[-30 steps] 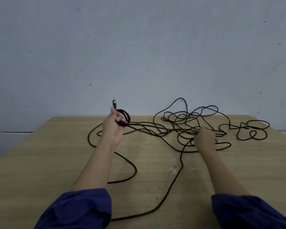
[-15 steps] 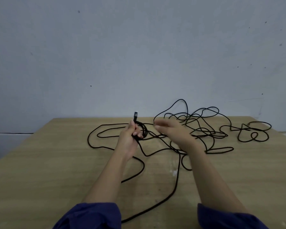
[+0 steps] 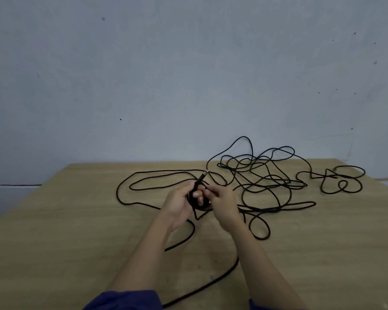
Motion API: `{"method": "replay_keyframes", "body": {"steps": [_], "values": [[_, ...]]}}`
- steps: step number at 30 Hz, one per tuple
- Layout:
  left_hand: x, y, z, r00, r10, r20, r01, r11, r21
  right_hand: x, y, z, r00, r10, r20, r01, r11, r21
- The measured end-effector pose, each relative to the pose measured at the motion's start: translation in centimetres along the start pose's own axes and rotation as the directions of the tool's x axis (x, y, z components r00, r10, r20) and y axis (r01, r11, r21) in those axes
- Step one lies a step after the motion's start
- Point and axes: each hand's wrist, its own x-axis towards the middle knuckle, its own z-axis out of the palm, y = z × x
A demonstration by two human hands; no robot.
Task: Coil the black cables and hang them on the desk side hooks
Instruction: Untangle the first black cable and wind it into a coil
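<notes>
A long black cable (image 3: pixel 264 182) sprawls in tangled loops across the back right of the wooden desk (image 3: pixel 76 231). My left hand (image 3: pixel 179 204) grips a small coil of that cable (image 3: pixel 199 201), with the plug end (image 3: pixel 203 174) sticking up past my fingers. Right beside it, my right hand (image 3: pixel 222 203) pinches the cable at the coil. One strand runs from the coil toward the desk's near edge between my arms. No hooks are in view.
A pale grey wall (image 3: pixel 188 74) rises directly behind the desk's far edge. A wide loop of cable (image 3: pixel 130 182) lies left of my hands. Another small knot of loops (image 3: pixel 343 180) sits at the far right.
My right hand left the tangle on the right and came in to meet the left hand at the coil. Both hands drew nearer to me and lower.
</notes>
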Motion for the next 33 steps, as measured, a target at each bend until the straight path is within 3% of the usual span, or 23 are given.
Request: {"method": "replay_keyframes", "body": {"steps": [3,5,7,10,13,15,18,20,21,23,25,26,28,29,33], "values": [[0.2,-0.2,0.4,0.994,0.061,-0.089,-0.073,0.988,-0.133,-0.5,0.4,1.0,0.990,0.057,-0.126,-0.055,0.998,0.023],[0.9,0.8,0.2,0.974,0.090,-0.207,-0.156,0.930,-0.333,-1.3,0.9,1.5,0.995,0.056,-0.080,-0.069,0.982,-0.178],[1.5,2.1,0.0,0.955,0.106,-0.278,-0.222,0.877,-0.426,-2.2,1.7,1.8,0.996,0.085,0.036,-0.062,0.905,-0.421],[1.6,2.9,0.1,0.953,0.119,-0.280,-0.226,0.893,-0.390,-2.3,2.5,2.1,0.992,0.092,0.086,-0.007,0.722,-0.692],[1.1,3.0,-0.2,0.965,0.085,-0.247,-0.162,0.936,-0.312,-1.4,2.2,1.5,0.993,0.120,-0.024,-0.099,0.679,-0.727],[0.9,2.9,-0.7,0.964,0.033,-0.264,-0.134,0.917,-0.375,-1.0,2.4,0.9,0.994,0.092,-0.053,-0.100,0.650,-0.754],[0.7,2.1,-0.7,0.957,0.005,-0.289,-0.145,0.873,-0.466,-0.6,2.9,0.8,0.993,0.112,-0.032,-0.092,0.583,-0.808],[0.5,1.2,0.0,0.956,0.047,-0.289,-0.152,0.922,-0.356,-0.2,2.4,0.8,0.987,0.164,0.006,-0.083,0.535,-0.841],[0.5,0.9,0.2,0.954,0.076,-0.292,-0.157,0.951,-0.266,0.0,2.0,0.7,0.987,0.160,0.000,-0.090,0.558,-0.825],[0.6,0.5,0.4,0.944,0.143,-0.297,-0.172,0.982,-0.074,0.3,1.0,0.2,0.990,0.061,-0.126,-0.130,0.735,-0.665],[0.9,0.2,0.6,0.921,0.243,-0.304,-0.208,0.967,0.145,0.1,-0.8,-0.1,0.943,0.007,-0.332,-0.137,0.919,-0.370],[1.1,0.1,0.8,0.905,0.304,-0.299,-0.227,0.937,0.265,-0.1,-1.9,-0.1,0.928,0.115,-0.354,-0.171,0.976,-0.132],[1.0,-0.4,1.6,0.877,0.418,-0.236,-0.269,0.835,0.480,-0.5,-4.4,-0.1,0.911,0.388,-0.140,-0.334,0.892,0.305],[0.8,-0.7,2.1,0.868,0.462,-0.181,-0.295,0.774,0.560,-0.6,-5.3,-0.2,0.881,0.473,-0.021,-0.430,0.819,0.380],[0.0,-2.1,2.8,0.830,0.550,0.090,-0.421,0.514,0.747,0.2,-6.1,-1.9,0.793,0.586,0.164,-0.602,0.714,0.358]]}}
